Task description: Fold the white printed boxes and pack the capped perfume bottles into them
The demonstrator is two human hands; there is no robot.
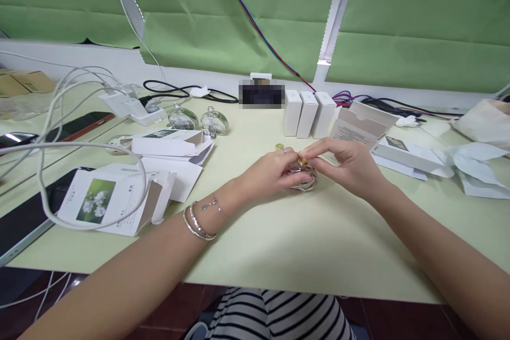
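Green blinds (199, 37); looped white cable (79, 144)

The left hand's grip (271, 171) holds a glass bottle (305, 187); the right hand's grip (349, 167) pinches its gold top (303, 161).

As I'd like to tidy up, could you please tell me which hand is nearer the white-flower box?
Left. The left hand is right of the box, holding a clear bottle; the right hand is farther right, at the bottle's gold top.

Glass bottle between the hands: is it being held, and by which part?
The left hand holds the glass bottle by its body; the right hand touches its gold top.
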